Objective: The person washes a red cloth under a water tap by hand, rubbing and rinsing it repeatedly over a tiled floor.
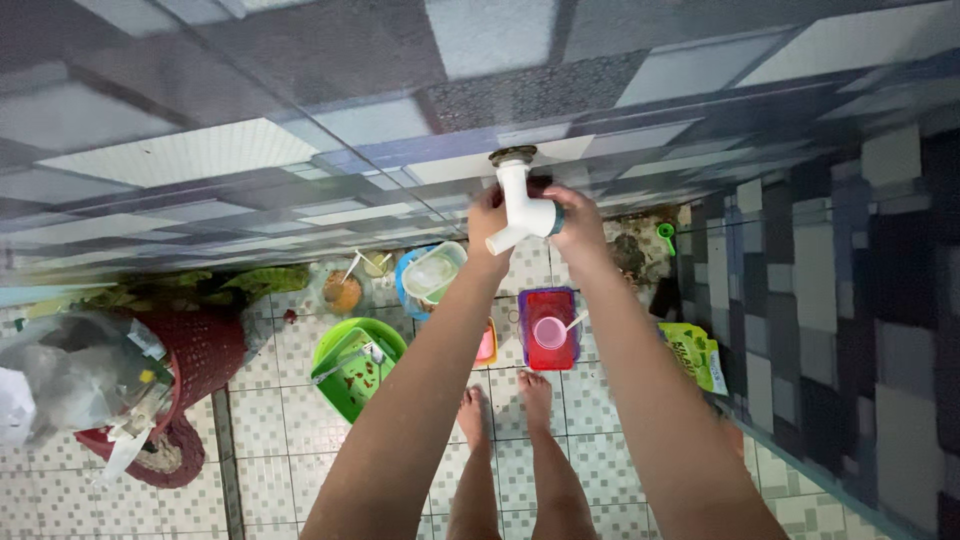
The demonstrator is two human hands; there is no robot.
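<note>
White plastic pipe fitting (522,205) hangs from a round metal collar (513,155) set in the tiled wall, and both hands close around it. Well below the hands, on the small-tiled floor (270,430), sits a scatter of things: a green tub (345,372) with a utensil in it, left of the forearms; a blue-rimmed container (430,275) just beyond the left wrist; a red rectangular tray (549,328) carrying a pink cup (549,331), between the two forearms; a yellow-green packet (692,352) to the right of the right arm; and a dark red woven basket (195,365) stuffed with plastic bags, far to the left. Bare feet (505,405) stand below the tray. Nothing lies between the hands and the fitting. The left hand (486,222) wraps the bend of the fitting from the left, fingers curled on it; the right hand (572,222) grips its side outlet from the right, so the fitting sits between the two palms, touching both.
</note>
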